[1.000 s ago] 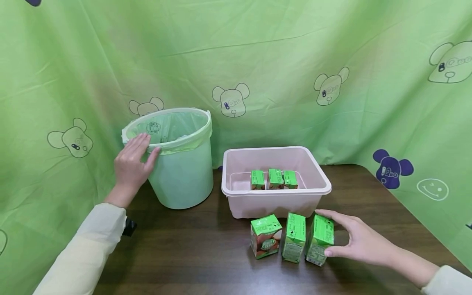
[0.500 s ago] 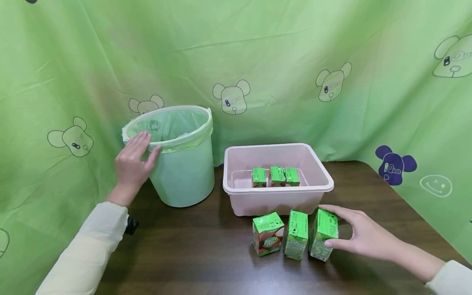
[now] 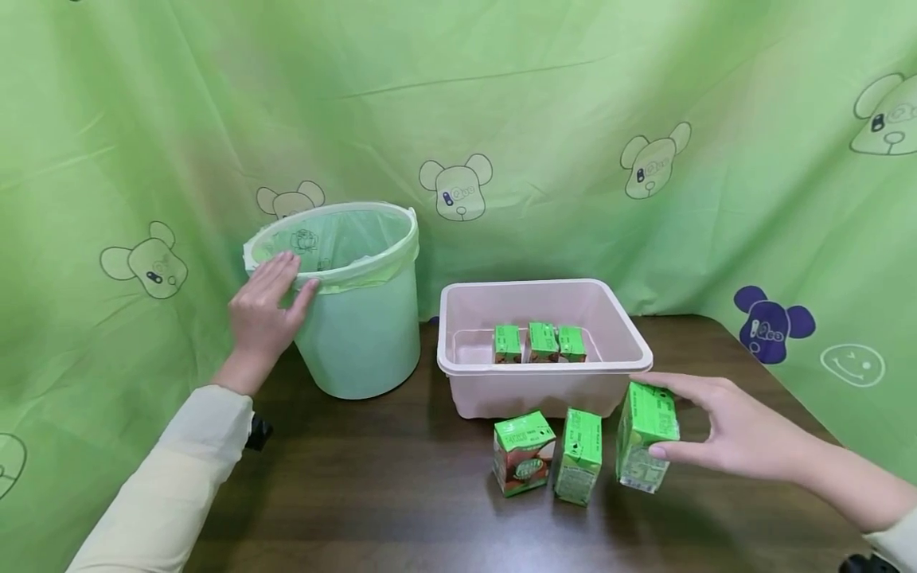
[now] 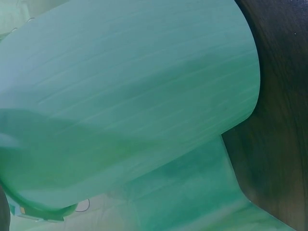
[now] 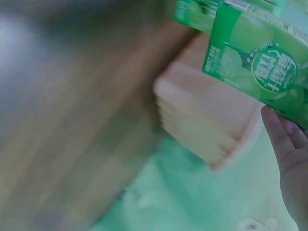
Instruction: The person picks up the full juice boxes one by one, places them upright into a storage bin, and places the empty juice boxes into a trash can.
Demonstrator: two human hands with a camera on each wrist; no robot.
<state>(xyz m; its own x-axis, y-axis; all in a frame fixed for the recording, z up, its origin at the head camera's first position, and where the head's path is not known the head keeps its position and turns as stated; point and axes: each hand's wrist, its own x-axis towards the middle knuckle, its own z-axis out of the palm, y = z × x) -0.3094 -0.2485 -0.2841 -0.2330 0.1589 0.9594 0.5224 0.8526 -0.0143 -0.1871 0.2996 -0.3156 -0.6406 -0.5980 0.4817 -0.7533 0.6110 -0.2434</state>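
Observation:
In the head view my right hand (image 3: 738, 426) pinches a green juice box (image 3: 648, 438) between thumb and fingers, raised off the table and slightly tilted. The right wrist view shows this juice box (image 5: 269, 62) close up, with fingertips (image 5: 274, 120) against its edge. Two more juice boxes, one (image 3: 524, 454) showing a reddish side and another (image 3: 579, 458) beside it, stand on the table. My left hand (image 3: 265, 306) rests with extended fingers on the near rim of a light green trash can (image 3: 365, 334) lined with a bag.
A pale pink plastic bin (image 3: 537, 394) stands behind the boxes, with three juice boxes (image 3: 542, 342) inside. The dark wooden table (image 3: 387, 493) extends in front. Green printed cloth (image 3: 530, 103) hangs behind and at both sides.
My right hand has lifted the rightmost juice box off the table and carried it a little up and to the right. My left hand stays on the trash can's rim.

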